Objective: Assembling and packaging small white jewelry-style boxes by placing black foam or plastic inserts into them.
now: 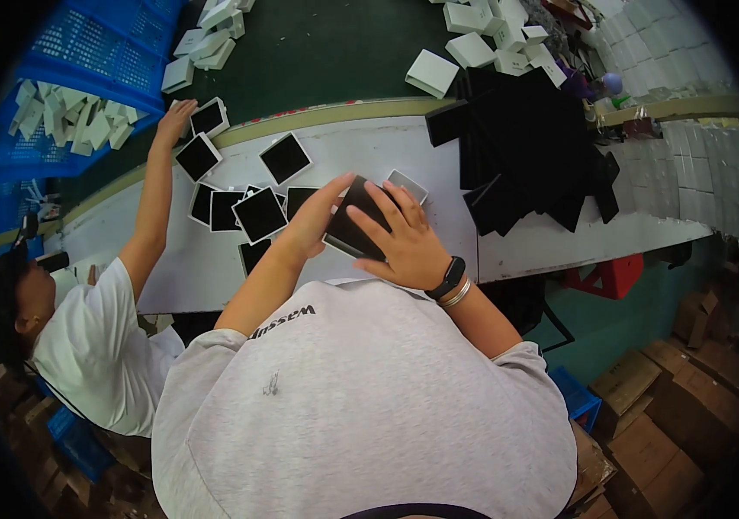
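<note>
In front of my chest is a small white box (343,247) with a black insert (359,227) filling its top. My left hand (311,221) grips the box along its left side, fingers reaching to the far corner. Across the black insert lies my right hand (406,238), its fingers spread and its thumb close to the near edge. Part of the insert is hidden under those fingers. Just beyond the right fingers stands an open white box (408,185). To the left, several white boxes with black inserts (260,214) lie on the white table, some overlapping.
A large pile of black inserts (530,143) covers the table's right part. White boxes (482,39) sit on the green conveyor belt (335,52). A co-worker's hand (181,117) touches a box at the left. Blue crates (101,43) stand far left; cardboard cartons (646,450) at lower right.
</note>
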Motion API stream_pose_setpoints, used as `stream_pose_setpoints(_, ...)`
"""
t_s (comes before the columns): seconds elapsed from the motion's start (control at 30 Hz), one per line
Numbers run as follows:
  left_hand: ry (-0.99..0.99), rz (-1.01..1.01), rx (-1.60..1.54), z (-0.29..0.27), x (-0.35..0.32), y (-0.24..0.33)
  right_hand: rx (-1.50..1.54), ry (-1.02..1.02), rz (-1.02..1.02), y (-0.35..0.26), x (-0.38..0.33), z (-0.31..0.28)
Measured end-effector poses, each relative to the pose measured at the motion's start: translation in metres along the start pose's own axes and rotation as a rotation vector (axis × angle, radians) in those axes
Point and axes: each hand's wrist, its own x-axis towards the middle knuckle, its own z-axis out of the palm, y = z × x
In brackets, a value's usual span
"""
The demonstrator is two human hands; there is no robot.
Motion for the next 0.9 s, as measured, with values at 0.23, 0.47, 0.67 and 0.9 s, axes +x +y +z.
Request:
stream_pose_setpoints(0.23,0.055,0.225,0.405,0.006,-0.018,-0.006,-0.043,-0.146,0.089,-0.030,-0.026,0.011)
stream_pose_setpoints(0.47,0.130,0.314,0.384,-0.019,-0.019,-0.023,0.077,0.216,0.118,0.001,-0.041,-0.001)
stream_pose_setpoints(0.67,0.598,0.696,0.541,-0.127,0.038,0.032,-0.519,0.156,0.837,0.100,-0.104,-0.009)
stream_pose_setpoints(0.9,0.178,0.374,0.270,-0.149,0.081,0.072,-0.337,0.143,0.869,0.135,-0.117,-0.004)
